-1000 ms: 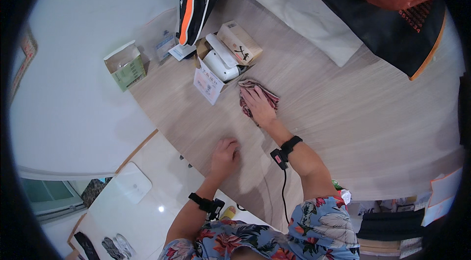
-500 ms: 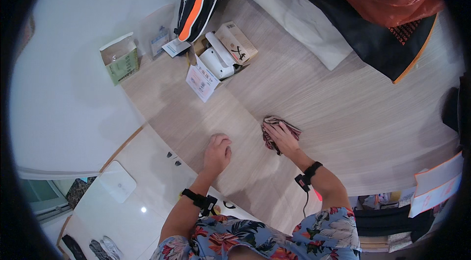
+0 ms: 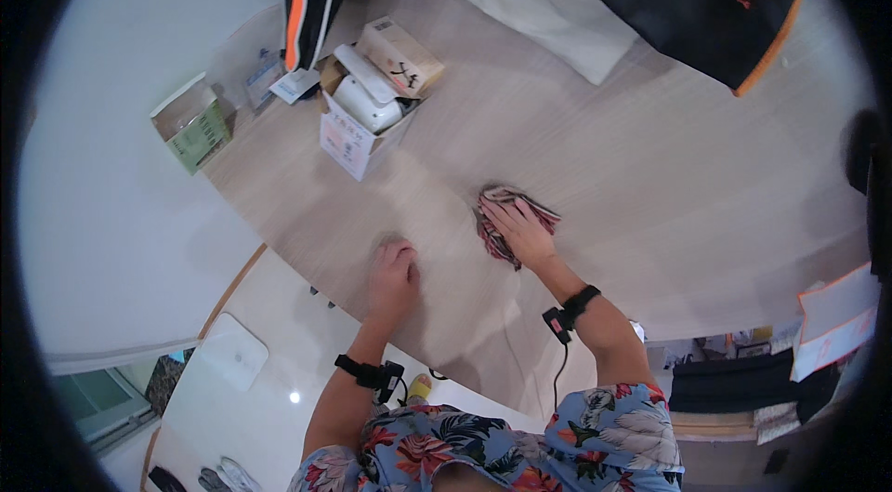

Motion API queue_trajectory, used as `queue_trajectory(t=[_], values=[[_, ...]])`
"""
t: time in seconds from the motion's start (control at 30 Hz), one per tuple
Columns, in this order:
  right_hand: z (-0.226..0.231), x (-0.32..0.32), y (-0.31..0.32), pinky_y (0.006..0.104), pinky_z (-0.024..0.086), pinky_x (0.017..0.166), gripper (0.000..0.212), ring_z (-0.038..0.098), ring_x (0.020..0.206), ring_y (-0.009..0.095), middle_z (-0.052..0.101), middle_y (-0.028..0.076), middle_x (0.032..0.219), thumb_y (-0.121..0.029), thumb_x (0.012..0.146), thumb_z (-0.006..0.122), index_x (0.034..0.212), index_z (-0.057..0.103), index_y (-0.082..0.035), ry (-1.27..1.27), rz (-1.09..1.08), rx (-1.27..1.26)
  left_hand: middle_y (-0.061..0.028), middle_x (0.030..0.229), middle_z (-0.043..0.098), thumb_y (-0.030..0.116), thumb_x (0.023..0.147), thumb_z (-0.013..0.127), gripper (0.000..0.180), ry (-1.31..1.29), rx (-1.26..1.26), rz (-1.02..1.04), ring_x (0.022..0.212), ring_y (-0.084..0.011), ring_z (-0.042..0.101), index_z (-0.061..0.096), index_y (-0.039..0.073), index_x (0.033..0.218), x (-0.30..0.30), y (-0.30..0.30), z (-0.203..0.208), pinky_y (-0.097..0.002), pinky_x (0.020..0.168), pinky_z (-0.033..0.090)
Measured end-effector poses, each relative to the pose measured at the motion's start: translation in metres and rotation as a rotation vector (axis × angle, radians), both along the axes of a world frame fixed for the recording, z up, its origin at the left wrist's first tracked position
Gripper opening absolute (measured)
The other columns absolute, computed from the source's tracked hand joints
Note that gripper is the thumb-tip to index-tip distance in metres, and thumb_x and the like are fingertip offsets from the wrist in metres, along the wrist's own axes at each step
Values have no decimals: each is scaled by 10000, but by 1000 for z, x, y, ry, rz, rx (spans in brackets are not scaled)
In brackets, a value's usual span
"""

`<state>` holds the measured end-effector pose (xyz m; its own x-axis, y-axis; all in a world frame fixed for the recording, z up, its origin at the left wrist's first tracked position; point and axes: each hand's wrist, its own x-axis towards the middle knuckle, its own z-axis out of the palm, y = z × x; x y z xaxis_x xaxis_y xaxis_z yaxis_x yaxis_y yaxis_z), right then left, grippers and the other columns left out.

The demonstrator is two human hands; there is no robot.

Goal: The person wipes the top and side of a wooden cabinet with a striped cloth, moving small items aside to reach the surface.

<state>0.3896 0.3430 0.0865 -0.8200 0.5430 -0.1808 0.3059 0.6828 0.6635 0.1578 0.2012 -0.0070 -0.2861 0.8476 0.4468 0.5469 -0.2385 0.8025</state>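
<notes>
A bunched striped cloth [image 3: 497, 249], dark red, black and cream, lies on the light wood-grain tabletop [image 3: 641, 204]. Spread across it and pressing it down is my right hand [image 3: 522, 230], the fingers reaching toward its far edge. Left of the cloth, my left hand [image 3: 395, 278] is by the tabletop, blurred, its fingers curled into a loose fist. Nothing shows in it, and it is apart from the cloth. Each wrist wears a black strap with a small device; a cable hangs from each.
Toward the far left stand an open box [image 3: 358, 134] holding a white device, a tan box [image 3: 400, 55] and a green carton [image 3: 195, 125]. A black-and-orange bag [image 3: 316, 0] lies behind them. White fabric [image 3: 557, 23] and a black orange-edged cover [image 3: 706, 23] lie at the far side.
The whole view has shifted, with the boxes and fabrics moving left or up in the picture. Both hands sit slightly higher and further left in it; the right hand remains on the cloth.
</notes>
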Motion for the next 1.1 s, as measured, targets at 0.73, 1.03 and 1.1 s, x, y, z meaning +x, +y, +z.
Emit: queue_trajectory(t=[0.73, 1.03, 1.1], values=[[79, 41, -19, 443, 286, 1041, 648, 459, 1167, 171, 384, 10, 1461, -198, 801, 565, 1424, 391, -160, 263, -87, 111, -115, 1073, 577, 96, 744, 640, 211, -42, -46, -344, 1032, -334, 521, 603, 56, 948, 123, -5, 27, -446, 888, 436], [95, 115, -49, 369, 324, 1022, 590, 486, 1133, 134, 434, 8, 1414, -206, 852, 504, 1427, 387, -137, 284, -27, 55, -140, 1086, 570, 45, 737, 642, 274, -46, -25, -391, 1064, -343, 512, 598, 30, 1007, 168, -21, 16, -425, 923, 430], [142, 120, -52, 409, 333, 993, 636, 498, 1119, 157, 435, 4, 1428, -200, 793, 586, 1404, 423, -134, 348, 1, 118, -139, 1088, 572, 55, 742, 641, 274, -58, -8, -397, 1066, -343, 513, 599, 31, 1012, 183, -23, 24, -422, 928, 428]])
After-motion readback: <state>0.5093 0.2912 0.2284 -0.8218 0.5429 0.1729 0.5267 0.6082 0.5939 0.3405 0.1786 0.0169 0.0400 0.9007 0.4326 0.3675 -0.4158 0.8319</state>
